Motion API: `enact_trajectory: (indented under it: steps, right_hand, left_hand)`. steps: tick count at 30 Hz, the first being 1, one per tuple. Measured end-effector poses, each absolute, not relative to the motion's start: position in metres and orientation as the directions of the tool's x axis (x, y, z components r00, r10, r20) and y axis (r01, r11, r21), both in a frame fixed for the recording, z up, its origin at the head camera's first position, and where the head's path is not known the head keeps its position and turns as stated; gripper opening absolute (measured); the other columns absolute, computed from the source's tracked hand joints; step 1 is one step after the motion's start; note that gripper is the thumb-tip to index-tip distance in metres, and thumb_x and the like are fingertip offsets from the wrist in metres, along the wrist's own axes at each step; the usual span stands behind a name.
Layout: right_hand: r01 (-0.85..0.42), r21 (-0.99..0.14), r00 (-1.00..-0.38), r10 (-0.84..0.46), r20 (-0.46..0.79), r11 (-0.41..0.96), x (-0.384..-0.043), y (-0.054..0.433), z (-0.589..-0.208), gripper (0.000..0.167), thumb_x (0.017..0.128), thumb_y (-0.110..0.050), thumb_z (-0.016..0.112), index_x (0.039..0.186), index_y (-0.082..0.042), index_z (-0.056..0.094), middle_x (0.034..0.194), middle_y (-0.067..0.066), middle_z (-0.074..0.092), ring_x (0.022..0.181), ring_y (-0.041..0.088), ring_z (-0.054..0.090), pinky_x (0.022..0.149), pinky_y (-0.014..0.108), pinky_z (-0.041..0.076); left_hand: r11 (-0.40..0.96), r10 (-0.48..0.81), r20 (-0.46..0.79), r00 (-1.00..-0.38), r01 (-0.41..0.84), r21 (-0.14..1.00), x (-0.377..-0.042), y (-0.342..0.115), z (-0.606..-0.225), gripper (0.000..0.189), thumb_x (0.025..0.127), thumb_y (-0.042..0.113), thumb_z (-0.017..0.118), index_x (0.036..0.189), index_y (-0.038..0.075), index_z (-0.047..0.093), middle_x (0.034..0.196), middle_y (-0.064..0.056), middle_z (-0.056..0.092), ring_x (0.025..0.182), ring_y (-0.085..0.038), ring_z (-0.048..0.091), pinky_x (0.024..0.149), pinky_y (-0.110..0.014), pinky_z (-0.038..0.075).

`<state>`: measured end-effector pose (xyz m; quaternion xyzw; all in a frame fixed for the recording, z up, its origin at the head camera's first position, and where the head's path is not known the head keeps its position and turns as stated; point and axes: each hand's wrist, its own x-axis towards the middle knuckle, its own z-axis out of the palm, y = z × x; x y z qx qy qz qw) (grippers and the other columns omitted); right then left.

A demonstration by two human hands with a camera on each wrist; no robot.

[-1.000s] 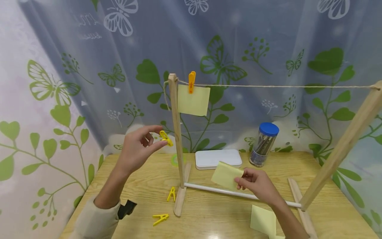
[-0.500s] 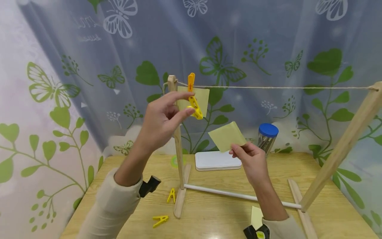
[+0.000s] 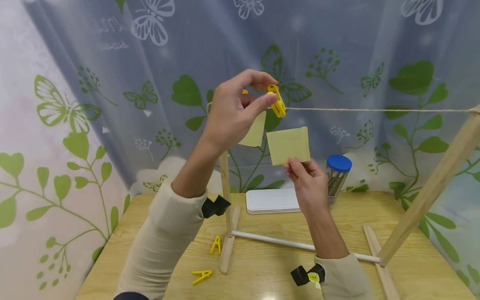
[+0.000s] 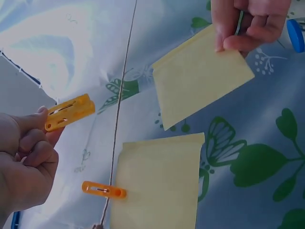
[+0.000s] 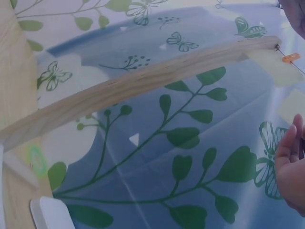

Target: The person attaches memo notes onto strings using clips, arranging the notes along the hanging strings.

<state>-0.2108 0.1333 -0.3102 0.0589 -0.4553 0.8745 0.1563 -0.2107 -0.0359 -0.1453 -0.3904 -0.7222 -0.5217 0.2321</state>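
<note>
Between thumb and fingertips my left hand (image 3: 234,110) pinches a yellow clothespin (image 3: 278,101), held up beside the string (image 3: 337,109). In the left wrist view that clothespin (image 4: 71,112) is apart from the string. My right hand (image 3: 309,183) pinches the lower edge of a yellow sticky note (image 3: 288,146), which stands roughly upright just below the string. Another sticky note (image 4: 157,186) hangs from the string by an orange clothespin (image 4: 105,190); in the head view my left hand hides much of it.
Two yellow clothespins (image 3: 202,276) lie on the table (image 3: 168,233). The wooden frame's left post (image 3: 225,183) and right post (image 3: 431,187) carry the string. Behind the right hand are a white case (image 3: 271,201) and a blue-lidded jar (image 3: 338,164).
My left hand has moved up and right with the clothespin, from left of the post to the string. My right hand has raised its sticky note from low over the table.
</note>
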Motion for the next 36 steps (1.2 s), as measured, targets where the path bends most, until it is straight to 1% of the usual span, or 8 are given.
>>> enact_trajectory:
  steps: [4, 8, 12, 16, 19, 24, 29, 36]
  right_hand:
    - [-0.373, -0.728, -0.927, 0.269, 0.262, -0.575, -0.215, 0.128, -0.304, 0.016, 0.09, -0.001, 0.06, 0.078, -0.009, 0.066, 0.079, 0.001, 0.067, 0.075, 0.011, 0.066, 0.07, 0.02, 0.053]
    - [-0.38, -0.689, -0.925, 0.269, 0.269, -0.617, -0.218, 0.126, -0.3, 0.014, 0.09, -0.001, 0.061, 0.079, -0.008, 0.067, 0.079, 0.003, 0.068, 0.076, 0.012, 0.067, 0.069, 0.02, 0.053]
    - [-0.386, -0.672, -0.923, 0.265, 0.28, -0.633, -0.219, 0.126, -0.295, 0.015, 0.09, -0.001, 0.06, 0.078, -0.007, 0.066, 0.079, 0.003, 0.068, 0.075, 0.012, 0.067, 0.069, 0.02, 0.053]
    - [-0.385, -0.669, -0.923, 0.263, 0.281, -0.636, -0.221, 0.125, -0.292, 0.016, 0.09, 0.0, 0.06, 0.077, -0.007, 0.067, 0.079, 0.003, 0.069, 0.075, 0.012, 0.067, 0.069, 0.02, 0.054]
    - [-0.388, -0.656, -0.922, 0.26, 0.288, -0.648, -0.223, 0.124, -0.291, 0.018, 0.09, 0.002, 0.059, 0.076, -0.007, 0.068, 0.078, 0.004, 0.069, 0.074, 0.013, 0.067, 0.068, 0.02, 0.054]
    - [-0.391, -0.65, -0.92, 0.257, 0.296, -0.651, -0.224, 0.124, -0.291, 0.022, 0.091, 0.003, 0.057, 0.075, -0.008, 0.069, 0.077, 0.003, 0.069, 0.073, 0.012, 0.067, 0.067, 0.019, 0.053]
    - [-0.392, -0.64, -0.919, 0.252, 0.302, -0.661, -0.223, 0.124, -0.289, 0.02, 0.09, 0.002, 0.059, 0.075, -0.007, 0.068, 0.077, 0.003, 0.07, 0.073, 0.012, 0.068, 0.067, 0.019, 0.053]
    - [-0.382, -0.649, -0.923, 0.232, 0.307, -0.658, -0.221, 0.122, -0.284, 0.012, 0.088, -0.003, 0.064, 0.078, -0.007, 0.07, 0.078, 0.003, 0.07, 0.074, 0.012, 0.067, 0.068, 0.019, 0.053]
  left_hand:
    - [0.199, 0.304, 0.74, -0.6, 0.8, 0.567, -0.216, -0.03, -0.141, 0.019, 0.088, 0.009, 0.066, 0.105, 0.0, 0.066, 0.097, -0.009, 0.065, 0.039, -0.013, 0.035, 0.043, -0.023, 0.026]
    - [0.233, 0.285, 0.733, -0.618, 0.786, 0.572, -0.219, -0.025, -0.138, 0.016, 0.088, 0.01, 0.067, 0.102, 0.002, 0.068, 0.095, -0.008, 0.068, 0.039, -0.012, 0.033, 0.042, -0.023, 0.026]
    - [0.286, 0.274, 0.697, -0.663, 0.748, 0.599, -0.219, -0.02, -0.136, 0.013, 0.088, 0.011, 0.067, 0.099, 0.005, 0.07, 0.096, -0.006, 0.07, 0.042, -0.013, 0.041, 0.043, -0.023, 0.027]
    - [0.349, 0.26, 0.678, -0.688, 0.721, 0.599, -0.219, -0.016, -0.135, 0.012, 0.087, 0.012, 0.068, 0.097, 0.007, 0.071, 0.096, -0.004, 0.071, 0.045, -0.013, 0.045, 0.044, -0.022, 0.028]
    - [0.375, 0.25, 0.686, -0.683, 0.722, 0.582, -0.219, -0.012, -0.134, 0.012, 0.087, 0.012, 0.069, 0.096, 0.006, 0.071, 0.094, -0.004, 0.071, 0.045, -0.012, 0.043, 0.045, -0.022, 0.028]
    - [0.398, 0.252, 0.698, -0.67, 0.729, 0.556, -0.22, -0.005, -0.135, 0.014, 0.087, 0.013, 0.069, 0.098, 0.004, 0.07, 0.092, -0.006, 0.07, 0.049, -0.014, 0.045, 0.047, -0.021, 0.03]
    - [0.439, 0.26, 0.663, -0.702, 0.698, 0.566, -0.221, -0.004, -0.137, 0.014, 0.087, 0.015, 0.07, 0.098, 0.006, 0.071, 0.092, -0.004, 0.071, 0.054, -0.013, 0.048, 0.051, -0.02, 0.035]
    - [0.489, 0.3, 0.585, -0.754, 0.648, 0.584, -0.222, -0.004, -0.138, 0.02, 0.087, 0.018, 0.069, 0.105, 0.008, 0.072, 0.1, -0.003, 0.072, 0.072, -0.013, 0.062, 0.063, -0.021, 0.046]
